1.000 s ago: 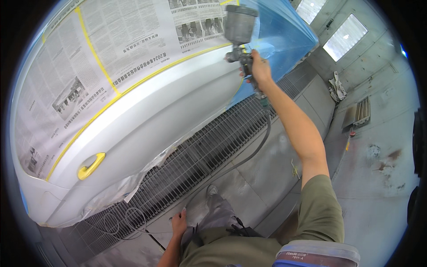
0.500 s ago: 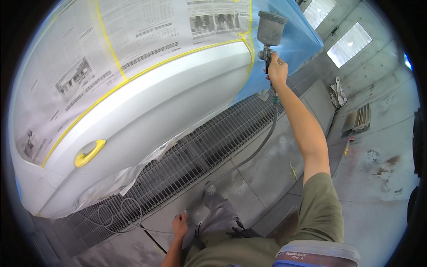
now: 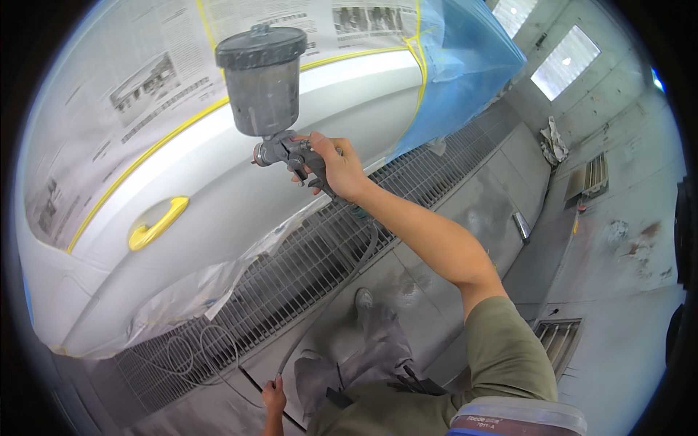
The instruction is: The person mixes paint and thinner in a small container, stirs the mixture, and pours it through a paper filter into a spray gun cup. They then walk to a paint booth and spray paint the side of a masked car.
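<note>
My right hand (image 3: 340, 166) is wrapped round the grip of a dark grey paint spray gun (image 3: 285, 154). A lidded, paint-stained cup (image 3: 263, 91) stands on top of the gun. Its nozzle points left, in front of a pale silver-white car door panel (image 3: 305, 156). From the bottom of the grip an air hose (image 3: 327, 304) curves down to my left hand (image 3: 274, 396), which is closed on it low in the view. A yellow-covered door handle (image 3: 158, 224) sits at the left of the panel.
Newspaper masking (image 3: 149, 80) edged with yellow tape covers the upper car, with blue plastic sheeting (image 3: 465, 73) beyond the panel. Below runs a floor grate (image 3: 291, 269); hose coils (image 3: 196, 352) lie at its left end. Crumpled paper (image 3: 554, 142) rests by the right wall.
My right hand has brought the spray gun from the far right end of the panel leftward and nearer. The left hand has shifted slightly left and down, and my stance has changed.
</note>
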A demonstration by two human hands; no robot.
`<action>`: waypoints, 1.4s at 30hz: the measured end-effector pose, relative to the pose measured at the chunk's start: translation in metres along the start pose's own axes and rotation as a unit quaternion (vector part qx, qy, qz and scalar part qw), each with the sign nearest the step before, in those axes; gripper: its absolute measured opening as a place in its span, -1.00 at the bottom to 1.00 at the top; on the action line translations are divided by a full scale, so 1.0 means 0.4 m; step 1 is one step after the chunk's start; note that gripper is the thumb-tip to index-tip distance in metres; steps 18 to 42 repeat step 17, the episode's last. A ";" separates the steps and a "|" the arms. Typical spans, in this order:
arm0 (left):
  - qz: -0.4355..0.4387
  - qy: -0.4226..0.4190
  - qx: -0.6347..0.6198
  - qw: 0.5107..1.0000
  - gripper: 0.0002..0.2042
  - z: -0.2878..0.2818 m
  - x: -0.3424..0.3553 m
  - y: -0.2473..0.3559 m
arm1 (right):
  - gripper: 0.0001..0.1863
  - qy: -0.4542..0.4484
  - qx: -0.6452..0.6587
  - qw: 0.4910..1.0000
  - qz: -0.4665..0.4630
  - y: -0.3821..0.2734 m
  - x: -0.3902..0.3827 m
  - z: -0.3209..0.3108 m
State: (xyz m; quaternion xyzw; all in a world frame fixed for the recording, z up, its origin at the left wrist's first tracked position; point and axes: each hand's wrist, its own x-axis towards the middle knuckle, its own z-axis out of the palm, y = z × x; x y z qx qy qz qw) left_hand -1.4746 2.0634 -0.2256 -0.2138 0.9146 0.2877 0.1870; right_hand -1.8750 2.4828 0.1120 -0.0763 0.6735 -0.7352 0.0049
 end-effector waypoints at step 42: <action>0.251 -0.002 -0.005 0.968 -0.60 0.306 0.317 0.446 | -0.37 0.516 -0.209 0.826 -0.084 0.101 0.068 -0.908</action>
